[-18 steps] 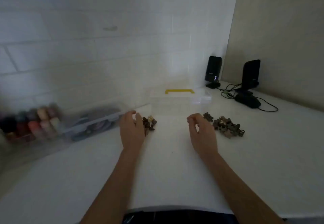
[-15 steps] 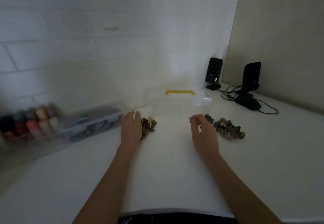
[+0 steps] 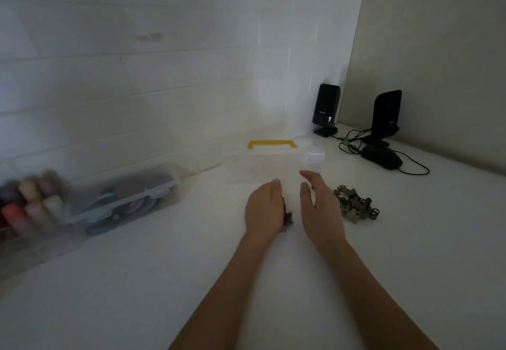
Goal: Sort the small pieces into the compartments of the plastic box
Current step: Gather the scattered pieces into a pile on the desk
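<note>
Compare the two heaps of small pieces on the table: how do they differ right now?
The right heap lies fully in view, spread wide and untouched; the left heap is mostly hidden beside the left hand, showing only a thin dark edge. The right heap looks paler, the left darker. Both sit before the clear box.

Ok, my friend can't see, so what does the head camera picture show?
A person's left hand and right hand rest close together on a white table, the left touching a small pile of dark pieces. A bigger pile lies right of the hands, and a clear plastic box with a yellow handle sits behind them.

Left hand [image 3: 264, 208] and right hand [image 3: 320, 207] side by side
</note>
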The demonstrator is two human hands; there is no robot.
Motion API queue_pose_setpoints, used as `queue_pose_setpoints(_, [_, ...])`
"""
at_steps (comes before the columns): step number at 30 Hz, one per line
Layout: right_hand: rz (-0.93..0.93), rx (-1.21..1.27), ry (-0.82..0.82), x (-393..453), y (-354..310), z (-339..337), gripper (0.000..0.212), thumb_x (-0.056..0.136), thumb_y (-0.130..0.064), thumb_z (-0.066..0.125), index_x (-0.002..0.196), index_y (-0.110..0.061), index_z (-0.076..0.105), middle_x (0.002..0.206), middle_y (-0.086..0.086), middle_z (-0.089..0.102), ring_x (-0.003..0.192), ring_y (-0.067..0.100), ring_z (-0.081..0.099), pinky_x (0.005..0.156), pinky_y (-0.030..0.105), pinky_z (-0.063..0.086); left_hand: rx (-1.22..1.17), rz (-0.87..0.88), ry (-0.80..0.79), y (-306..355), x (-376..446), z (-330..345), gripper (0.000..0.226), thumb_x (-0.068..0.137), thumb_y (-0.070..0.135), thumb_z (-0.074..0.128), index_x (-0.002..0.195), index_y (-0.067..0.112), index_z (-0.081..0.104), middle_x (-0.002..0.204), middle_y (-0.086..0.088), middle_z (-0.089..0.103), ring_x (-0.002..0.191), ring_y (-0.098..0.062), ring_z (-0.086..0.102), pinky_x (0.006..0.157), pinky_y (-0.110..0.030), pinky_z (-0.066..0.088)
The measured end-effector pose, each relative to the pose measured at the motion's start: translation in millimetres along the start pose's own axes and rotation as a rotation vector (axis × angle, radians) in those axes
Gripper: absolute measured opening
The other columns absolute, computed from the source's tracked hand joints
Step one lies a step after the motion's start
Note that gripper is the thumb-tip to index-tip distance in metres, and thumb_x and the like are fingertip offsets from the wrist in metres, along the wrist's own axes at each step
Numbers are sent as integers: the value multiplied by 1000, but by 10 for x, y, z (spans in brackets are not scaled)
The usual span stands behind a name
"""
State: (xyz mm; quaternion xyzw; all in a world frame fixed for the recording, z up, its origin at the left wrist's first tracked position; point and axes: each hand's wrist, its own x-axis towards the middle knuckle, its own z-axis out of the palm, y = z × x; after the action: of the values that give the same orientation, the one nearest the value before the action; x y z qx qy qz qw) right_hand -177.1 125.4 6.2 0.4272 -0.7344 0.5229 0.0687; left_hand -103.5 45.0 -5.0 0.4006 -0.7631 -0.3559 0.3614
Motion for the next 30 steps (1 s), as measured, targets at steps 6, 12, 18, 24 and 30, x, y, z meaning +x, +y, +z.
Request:
queue_pose_setpoints(6, [201,-198,314,125,322,-502,34,98,-21,35,128,-19,51,124,10,61,124,25,50,115,43,16,-71,104,-239,452,-134,604,47,104,30,25,140,4,42,149,-12,39,140,-25,31,116,-37,24])
queue_pose_setpoints(12, [504,-123,145,143,564,-492,43,100,-32,29,138,-15,41,138,15,49,132,31,37,109,47,28,-109,105,-394,607,-181,900,50,105,30,20,149,8,25,159,-7,20,147,-22,15,118,-36,11])
queue_pose_setpoints(18, [482,-100,187,129,565,-455,43,100,-32,28,135,-13,44,143,14,43,134,31,35,109,46,29,-457,-56,-159,568,-144,862,48,104,38,27,145,15,39,154,-2,33,142,-10,25,108,-15,12])
queue_pose_setpoints(24, [455,-32,218,263,689,-514,44,99,-37,31,135,-16,45,144,9,44,131,26,40,108,40,32,-272,-21,-101,443,0,740,48,104,38,26,98,6,62,102,-8,64,97,-18,56,87,-27,37])
queue_pose_setpoints(30, [401,-20,-95,516,955,-637,55,97,-51,26,142,-22,38,152,0,33,139,17,29,111,32,18,-78,52,-345,415,154,827,58,101,51,19,143,19,42,150,-2,41,137,-18,36,110,-29,21])
